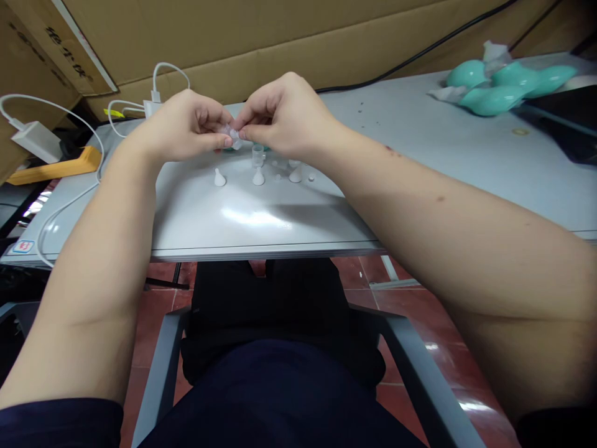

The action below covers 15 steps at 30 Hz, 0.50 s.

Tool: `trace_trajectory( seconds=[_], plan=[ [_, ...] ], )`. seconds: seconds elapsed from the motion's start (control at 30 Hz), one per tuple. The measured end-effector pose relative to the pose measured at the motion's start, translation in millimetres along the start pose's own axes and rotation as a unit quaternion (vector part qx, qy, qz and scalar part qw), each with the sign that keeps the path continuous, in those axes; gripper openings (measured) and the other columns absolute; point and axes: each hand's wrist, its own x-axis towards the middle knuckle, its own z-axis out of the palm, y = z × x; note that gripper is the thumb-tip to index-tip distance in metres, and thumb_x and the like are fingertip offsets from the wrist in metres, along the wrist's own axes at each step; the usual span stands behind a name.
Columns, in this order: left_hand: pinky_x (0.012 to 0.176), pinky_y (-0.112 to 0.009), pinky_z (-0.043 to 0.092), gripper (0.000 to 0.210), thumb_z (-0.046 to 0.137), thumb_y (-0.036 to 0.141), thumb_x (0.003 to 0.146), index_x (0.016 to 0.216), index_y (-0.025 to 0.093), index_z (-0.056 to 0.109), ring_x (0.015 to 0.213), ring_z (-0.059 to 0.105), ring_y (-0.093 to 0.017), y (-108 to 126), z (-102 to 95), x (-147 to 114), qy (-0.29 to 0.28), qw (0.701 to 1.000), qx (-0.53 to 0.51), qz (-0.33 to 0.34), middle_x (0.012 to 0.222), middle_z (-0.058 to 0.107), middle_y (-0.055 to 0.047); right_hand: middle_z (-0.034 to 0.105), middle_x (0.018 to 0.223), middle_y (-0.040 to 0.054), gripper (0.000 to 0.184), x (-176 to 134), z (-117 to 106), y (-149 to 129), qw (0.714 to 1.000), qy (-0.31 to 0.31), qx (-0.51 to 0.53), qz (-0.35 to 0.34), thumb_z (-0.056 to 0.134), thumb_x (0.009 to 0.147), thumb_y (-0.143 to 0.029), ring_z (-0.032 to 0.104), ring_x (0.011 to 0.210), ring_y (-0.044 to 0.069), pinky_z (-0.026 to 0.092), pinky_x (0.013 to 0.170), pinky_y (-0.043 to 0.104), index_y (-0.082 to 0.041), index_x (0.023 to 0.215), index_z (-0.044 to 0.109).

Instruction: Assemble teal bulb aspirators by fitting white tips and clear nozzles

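Over the grey table (196, 211) my two hands meet, pinching a small translucent plastic piece (236, 140) between them. My left hand (191, 127) is closed on its left side, thumb and fingers pressed together. From the right, my right hand (284, 118) pinches the same piece with thumb and forefinger. Its exact kind is too small to tell. Just below stands a small clear plastic cup (258, 155). Three small white funnels stand in a row nearer me: a left funnel (219, 178), a middle funnel (258, 177) and a right funnel (295, 174).
A tiny white cap (311, 177) lies beside the right funnel. Several teal rounded objects (494, 90) sit at the back right, near a dark flat object (564, 118). White cables and a charger (40, 142) lie left, by an orange power strip (56, 168). Cardboard (261, 37) walls the back.
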Motion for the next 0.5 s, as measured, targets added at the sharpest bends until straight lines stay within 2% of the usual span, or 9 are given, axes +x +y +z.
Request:
trace_trajectory(
  seconds=[0.13, 0.27, 0.4, 0.5],
  plan=[
    [0.107, -0.068, 0.060, 0.053, 0.084, 0.069, 0.084, 0.108, 0.023, 0.086, 0.101, 0.080, -0.042, -2.5, 3.3, 2.2, 0.028, 0.999, 0.013, 0.015, 0.102, 0.085, -0.014, 0.085, 0.092, 0.0032, 0.013, -0.7, -2.3, 0.1, 1.000, 0.007, -0.008, -0.021, 0.077, 0.085, -0.024, 0.076, 0.088, 0.027, 0.060, 0.086, 0.041, -0.028, 0.092, 0.087],
    [0.101, -0.061, 0.061, 0.046, 0.086, 0.067, 0.081, 0.106, 0.030, 0.084, 0.098, 0.077, -0.038, -7.7, 5.3, 4.3, 0.040, 0.999, -0.006, 0.021, 0.100, 0.085, -0.010, 0.083, 0.092, 0.0032, 0.021, -0.4, -2.3, -3.2, 0.999, 0.029, 0.014, -0.032, 0.075, 0.086, -0.003, 0.076, 0.086, 0.025, 0.061, 0.087, 0.040, -0.022, 0.089, 0.085],
    [0.084, -0.051, 0.062, 0.035, 0.086, 0.062, 0.080, 0.100, 0.032, 0.084, 0.085, 0.071, -0.032, -8.9, 6.5, 6.5, 0.059, 0.997, 0.012, 0.041, 0.091, 0.084, -0.004, 0.081, 0.092, 0.0003, 0.025, -1.3, -1.0, -4.7, 0.999, 0.032, 0.013, -0.018, 0.077, 0.088, -0.002, 0.074, 0.087, 0.024, 0.060, 0.086, 0.039, -0.026, 0.087, 0.084],
    [0.074, -0.045, 0.059, 0.030, 0.087, 0.058, 0.081, 0.098, 0.033, 0.085, 0.078, 0.067, -0.028, -9.8, 7.8, 8.5, 0.069, 0.995, 0.006, 0.069, 0.086, 0.084, -0.002, 0.077, 0.086, 0.0000, 0.030, -1.3, 0.3, -5.7, 0.999, 0.040, 0.012, -0.012, 0.075, 0.087, 0.004, 0.068, 0.083, 0.022, 0.055, 0.082, 0.037, -0.025, 0.081, 0.078]
  ],
)
